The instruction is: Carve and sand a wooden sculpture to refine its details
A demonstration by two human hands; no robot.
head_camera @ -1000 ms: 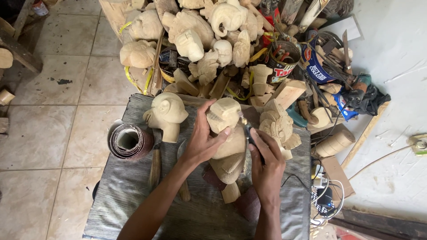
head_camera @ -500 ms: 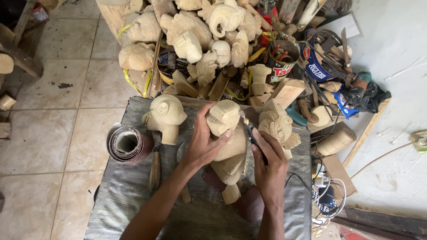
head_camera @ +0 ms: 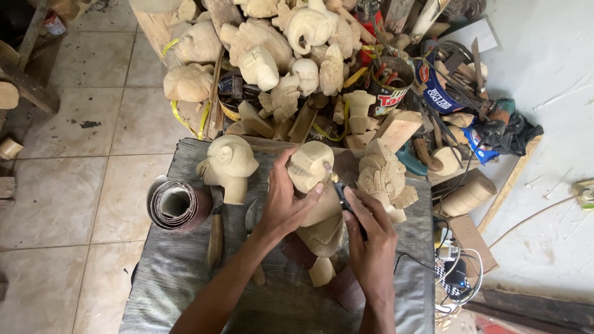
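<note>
Grey cloth-covered workbench (head_camera: 185, 291): our left hand (head_camera: 281, 204) grips a pale wooden figure (head_camera: 315, 185); our right hand (head_camera: 371, 238) holds a rotary carving tool (head_camera: 342, 193) at its head, mid-detailing, needing steady pressure.

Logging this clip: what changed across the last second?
Little changed. The left hand keeps gripping the wooden figure, and the right hand keeps the dark tool at its head. The monkey-head carving and sandpaper roll stayed put.
</note>
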